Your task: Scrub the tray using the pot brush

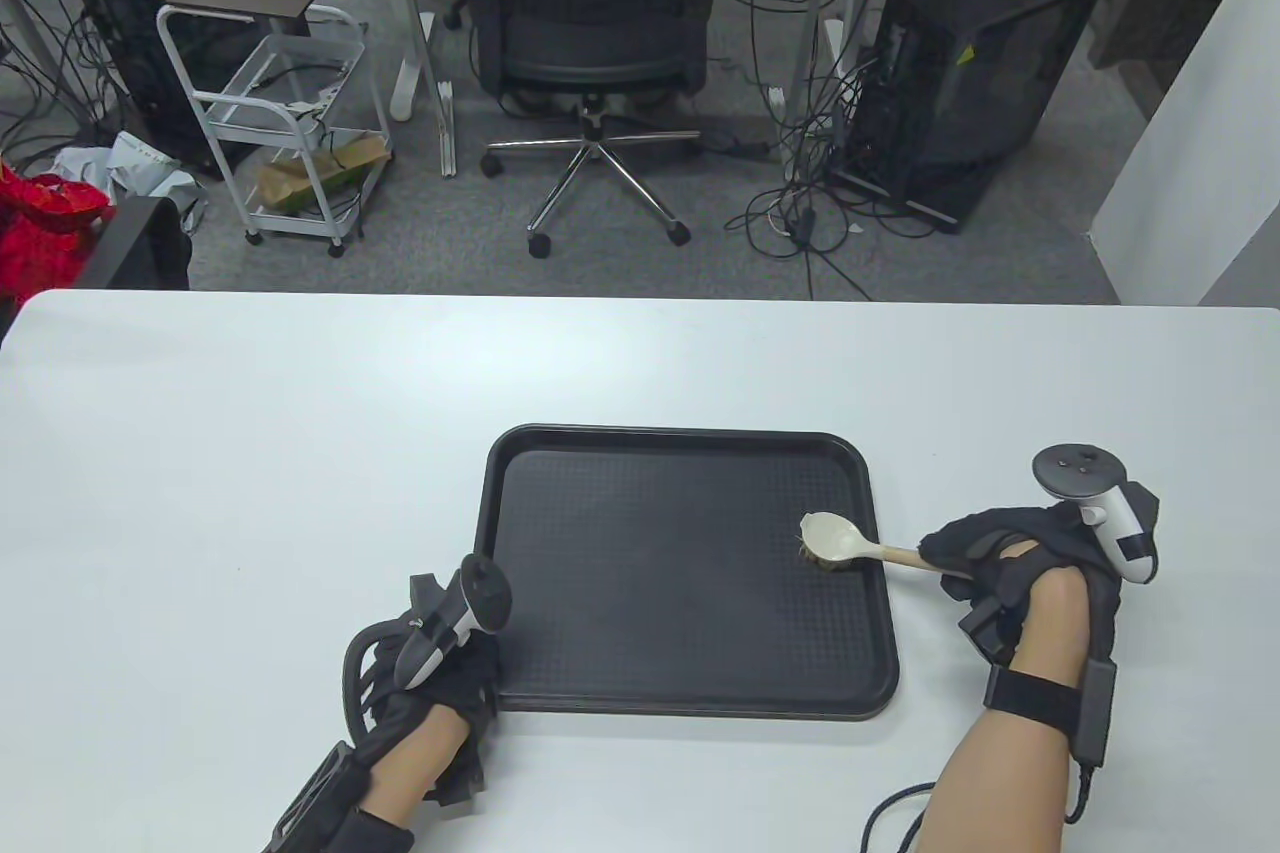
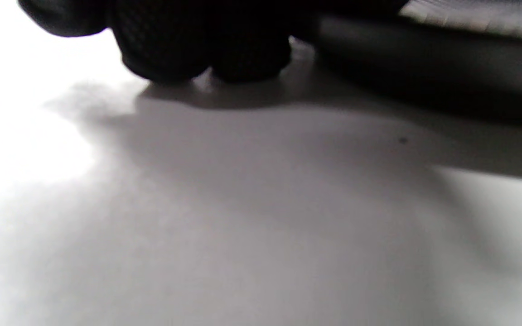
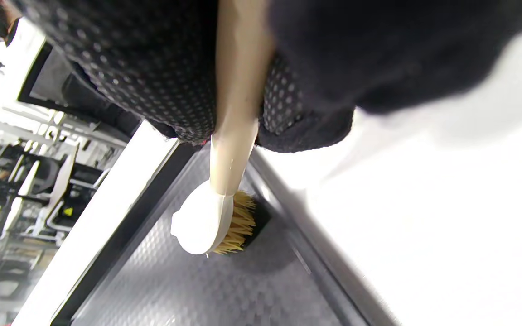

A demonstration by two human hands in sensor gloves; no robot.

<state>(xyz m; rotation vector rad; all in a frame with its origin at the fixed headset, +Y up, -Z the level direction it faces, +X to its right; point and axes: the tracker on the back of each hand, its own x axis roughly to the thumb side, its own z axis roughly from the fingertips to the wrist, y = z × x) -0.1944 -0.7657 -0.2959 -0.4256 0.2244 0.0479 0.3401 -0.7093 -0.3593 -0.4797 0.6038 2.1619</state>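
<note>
Brush head on tray, right hand gripping the handle.
Table view: the right hand (image 1: 1010, 563), off the tray's right edge, has its fingers clenched round the pot brush (image 1: 850, 548) handle; the brush head rests bristles-down inside the black tray (image 1: 620, 693), near its right rim. The left hand (image 1: 430, 673) lies at the tray's near-left corner; finger state cannot be told. Left wrist view: blurred gloved fingertips (image 2: 175, 54) rest on the white table (image 2: 261, 226) just beside the tray rim. Right wrist view: glove wrapped round the handle, bristles touching the tray floor. No legible writing.
</note>
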